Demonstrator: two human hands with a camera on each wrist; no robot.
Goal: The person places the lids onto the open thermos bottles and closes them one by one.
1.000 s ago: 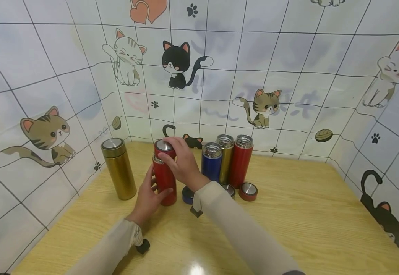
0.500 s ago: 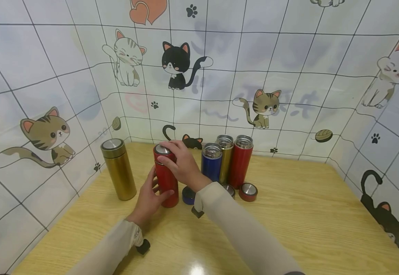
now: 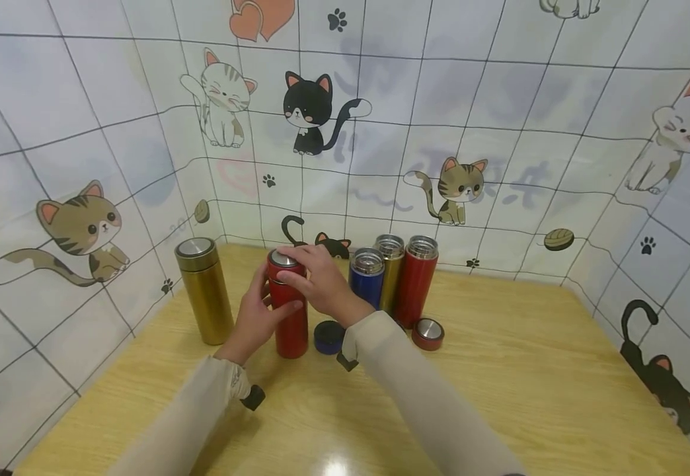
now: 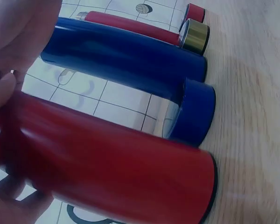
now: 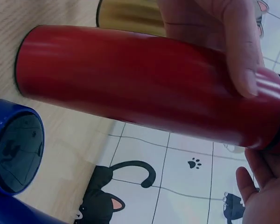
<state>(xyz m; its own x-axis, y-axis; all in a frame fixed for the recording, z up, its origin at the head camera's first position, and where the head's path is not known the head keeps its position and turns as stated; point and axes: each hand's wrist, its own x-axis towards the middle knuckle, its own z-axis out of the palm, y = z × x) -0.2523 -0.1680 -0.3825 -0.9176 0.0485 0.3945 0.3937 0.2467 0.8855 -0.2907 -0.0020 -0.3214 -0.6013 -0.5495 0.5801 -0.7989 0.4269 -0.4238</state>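
A red thermos bottle (image 3: 292,334) stands upright on the table in the head view, with its steel-topped red lid (image 3: 284,259) on its mouth. My left hand (image 3: 256,322) grips the upper body from the left, thumb across the front. My right hand (image 3: 324,281) holds the lid from above and the right. The left wrist view shows the red thermos body (image 4: 116,163) close up. In the right wrist view, the left thumb lies along the red thermos body (image 5: 130,79). Whether the lid is screwed tight, I cannot tell.
A lidded gold thermos (image 3: 207,297) stands to the left. Lidless blue (image 3: 367,284), gold (image 3: 389,284) and red (image 3: 416,291) thermoses stand together to the right. Before them lie a blue lid (image 3: 329,337), a red lid (image 3: 427,334) and a gold lid (image 4: 196,36).
The red lid has come down onto the thermos, covering the steel neck that showed a second ago. My left hand has shifted higher up the body.
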